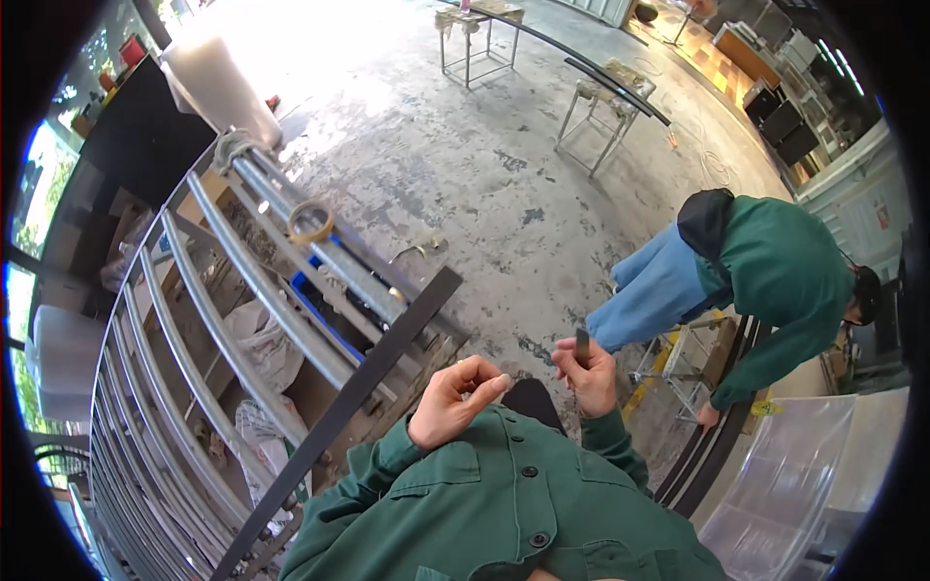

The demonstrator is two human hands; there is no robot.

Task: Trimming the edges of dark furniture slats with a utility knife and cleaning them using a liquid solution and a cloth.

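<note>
In front of my chest, my left hand (453, 401) is closed in a pinch, thumb against forefinger. A small pale bit shows at its fingertips, too small to name. Just to the right, my right hand (589, 380) is closed around a short dark flat piece (582, 347), which sticks up between thumb and fingers. The two hands are apart. Left of them a long black flat bar (360, 382) lies slanted across a rack of grey metal tubes (254, 276). A roll of brown tape (312, 222) rests on the tubes.
A co-worker in a green jacket (785, 257) bends at the right, one hand at long dark bars (702, 455). Beside them stands a stepladder (678, 363). Small metal stands (605, 111) carry long dark strips farther off. A blue bin (325, 302) sits below the tubes.
</note>
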